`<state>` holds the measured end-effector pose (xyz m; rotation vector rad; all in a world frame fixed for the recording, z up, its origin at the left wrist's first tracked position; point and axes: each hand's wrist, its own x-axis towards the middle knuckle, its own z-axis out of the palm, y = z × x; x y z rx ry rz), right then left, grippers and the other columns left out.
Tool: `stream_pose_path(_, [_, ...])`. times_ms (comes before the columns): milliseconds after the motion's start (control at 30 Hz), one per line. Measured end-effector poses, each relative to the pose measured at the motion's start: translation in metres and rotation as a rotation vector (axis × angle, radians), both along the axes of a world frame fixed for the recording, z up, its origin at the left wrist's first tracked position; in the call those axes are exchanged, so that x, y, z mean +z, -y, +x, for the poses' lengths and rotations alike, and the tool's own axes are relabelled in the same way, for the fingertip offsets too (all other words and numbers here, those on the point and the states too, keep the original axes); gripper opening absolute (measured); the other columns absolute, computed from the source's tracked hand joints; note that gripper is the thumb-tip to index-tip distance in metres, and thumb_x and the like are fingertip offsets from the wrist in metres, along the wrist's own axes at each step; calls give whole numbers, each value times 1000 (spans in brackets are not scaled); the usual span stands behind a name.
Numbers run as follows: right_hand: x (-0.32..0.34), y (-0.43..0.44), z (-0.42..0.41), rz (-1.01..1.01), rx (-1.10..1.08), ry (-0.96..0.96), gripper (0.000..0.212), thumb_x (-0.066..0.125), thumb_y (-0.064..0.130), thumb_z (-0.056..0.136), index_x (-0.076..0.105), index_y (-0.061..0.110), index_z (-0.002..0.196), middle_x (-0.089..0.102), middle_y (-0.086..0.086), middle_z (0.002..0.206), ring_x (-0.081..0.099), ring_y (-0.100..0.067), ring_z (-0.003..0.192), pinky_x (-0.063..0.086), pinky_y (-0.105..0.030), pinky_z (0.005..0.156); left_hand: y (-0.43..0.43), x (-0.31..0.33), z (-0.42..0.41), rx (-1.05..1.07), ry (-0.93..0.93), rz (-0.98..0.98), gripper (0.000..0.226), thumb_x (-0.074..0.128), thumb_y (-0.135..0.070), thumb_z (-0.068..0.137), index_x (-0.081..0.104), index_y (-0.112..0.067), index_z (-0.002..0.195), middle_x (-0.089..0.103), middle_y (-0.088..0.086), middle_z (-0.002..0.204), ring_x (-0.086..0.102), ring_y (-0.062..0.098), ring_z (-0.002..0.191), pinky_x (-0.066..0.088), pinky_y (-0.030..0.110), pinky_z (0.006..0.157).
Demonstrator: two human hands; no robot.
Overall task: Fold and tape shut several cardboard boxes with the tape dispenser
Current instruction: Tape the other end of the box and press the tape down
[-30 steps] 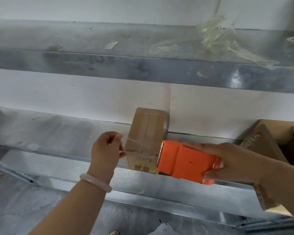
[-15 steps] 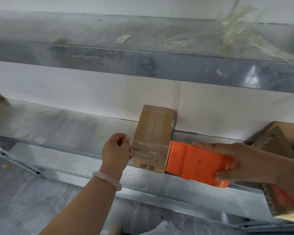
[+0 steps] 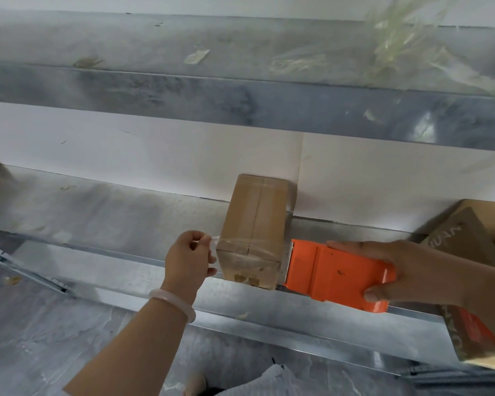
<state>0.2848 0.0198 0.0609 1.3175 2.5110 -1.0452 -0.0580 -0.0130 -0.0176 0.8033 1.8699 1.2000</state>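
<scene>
Box (image 3: 255,232): set on the shelf (image 3: 112,212).
Left grip (image 3: 189,258): tape end (image 3: 214,242) pinched, just left of box.
Right grip (image 3: 406,270): tape dispenser (image 3: 335,272) clasped, set against box's right side.
Farther right: cartons (image 3: 463,241) piled.

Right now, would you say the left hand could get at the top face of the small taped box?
Probably yes: the left hand pinches the tape end right beside the box, whose top is uncovered; it would have to release the tape first.
</scene>
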Motion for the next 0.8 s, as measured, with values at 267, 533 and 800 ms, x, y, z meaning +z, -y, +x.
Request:
stream_pose_path(267, [-23,-4,-5,-46,-42,-76,85,77,43,81,17,75,133,50,40,128,55,6,114,50,-26,99,-2,-6,9,-100,-103,-66,11,45,-17,102,55,-17,99,60,9,88,58,19,66,53,31,50])
stream_pose_path(533, [-25,-3,-6,-44,-38,-95,85,76,42,82,16,80,128,45,47,125,53,11,114,48,-21,96,-4,-9,-22,-50,15,-198,51,54,-25,98,38,-15,144,59,12,120,60,22,98,54,40,78])
stream_pose_path(800, [-23,-1,-10,-17,-37,-104,89,77,39,81,13,83,125,41,53,122,50,16,112,45,-8,84,-30,31,36,-802,-1110,402,58,19,-48,99,42,-23,146,43,-5,150,32,16,142,22,36,117])
